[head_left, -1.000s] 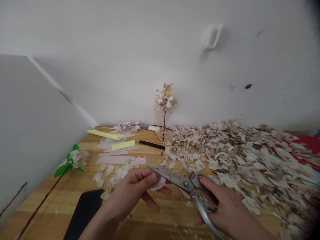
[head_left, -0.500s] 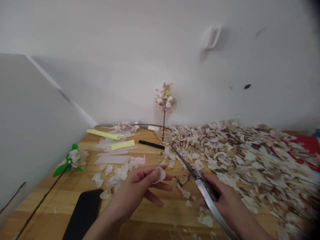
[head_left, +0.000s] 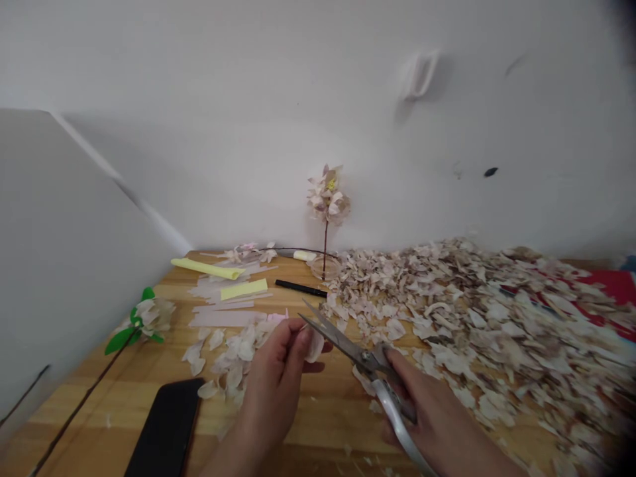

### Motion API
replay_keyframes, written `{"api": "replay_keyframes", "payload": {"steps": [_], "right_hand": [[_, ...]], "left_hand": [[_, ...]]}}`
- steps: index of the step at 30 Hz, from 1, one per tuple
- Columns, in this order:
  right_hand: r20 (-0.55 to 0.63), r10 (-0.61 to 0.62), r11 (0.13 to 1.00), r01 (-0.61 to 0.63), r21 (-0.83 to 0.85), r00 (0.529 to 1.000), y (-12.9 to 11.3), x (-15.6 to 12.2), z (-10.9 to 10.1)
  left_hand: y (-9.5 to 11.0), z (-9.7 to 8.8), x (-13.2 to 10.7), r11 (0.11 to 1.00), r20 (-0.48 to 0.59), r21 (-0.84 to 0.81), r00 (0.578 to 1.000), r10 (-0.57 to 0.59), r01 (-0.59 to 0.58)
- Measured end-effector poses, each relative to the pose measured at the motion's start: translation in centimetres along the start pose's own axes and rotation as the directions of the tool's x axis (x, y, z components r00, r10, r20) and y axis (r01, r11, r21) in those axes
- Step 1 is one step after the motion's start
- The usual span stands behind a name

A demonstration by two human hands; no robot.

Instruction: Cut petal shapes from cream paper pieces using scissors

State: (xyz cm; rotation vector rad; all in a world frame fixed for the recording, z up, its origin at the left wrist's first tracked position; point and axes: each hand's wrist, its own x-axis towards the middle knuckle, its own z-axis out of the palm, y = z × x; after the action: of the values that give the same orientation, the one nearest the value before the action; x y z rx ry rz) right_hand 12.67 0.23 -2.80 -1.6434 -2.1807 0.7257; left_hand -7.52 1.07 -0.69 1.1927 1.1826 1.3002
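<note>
Pinched between the thumb and fingers of my left hand [head_left: 281,371] is a pale, thin petal [head_left: 315,345]. My right hand [head_left: 427,404] grips a pair of scissors [head_left: 365,361] with a silver handle. Their blades are parted and point up and left, the tips reaching the petal's upper edge. I cannot tell whether a blade touches it. A small heap of pale petals [head_left: 238,358] lies just left of my left hand. Beyond the blades, a black pen [head_left: 301,288] rests on the wooden table [head_left: 318,444].
A large heap of dried petals [head_left: 447,305] covers the right side. A flower on a stem [head_left: 329,195] stands by the wall. To the left lie yellow paper strips [head_left: 244,289], a black phone [head_left: 166,424] and a white flower with green leaves [head_left: 152,315].
The scissors have moved left to the petal, and their blades have parted. My left hand has turned more upright, its fingers drawn closer around the petal.
</note>
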Motion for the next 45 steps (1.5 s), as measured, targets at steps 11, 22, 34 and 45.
{"api": "replay_keyframes", "payload": {"steps": [11,22,34,45], "right_hand": [[-0.024,0.032,0.999,-0.032,-0.017,0.999,-0.4,0.1,0.0],[-0.025,0.034,0.999,-0.034,-0.032,0.999,0.4,0.2,0.3],[-0.001,0.038,0.998,-0.038,-0.041,0.999,0.1,0.0,-0.3],[-0.074,0.065,0.975,-0.048,0.217,0.995,1.3,0.7,0.5]], "left_hand": [[-0.2,-0.1,-0.2,0.990,0.026,0.105,0.995,0.095,-0.097],[-0.1,0.0,-0.2,0.999,0.044,0.036,0.999,0.030,-0.032],[0.4,0.2,-0.3,0.999,0.024,0.017,0.999,0.026,-0.027],[0.6,0.4,-0.3,0.999,-0.011,0.033,1.000,0.029,-0.029]]}}
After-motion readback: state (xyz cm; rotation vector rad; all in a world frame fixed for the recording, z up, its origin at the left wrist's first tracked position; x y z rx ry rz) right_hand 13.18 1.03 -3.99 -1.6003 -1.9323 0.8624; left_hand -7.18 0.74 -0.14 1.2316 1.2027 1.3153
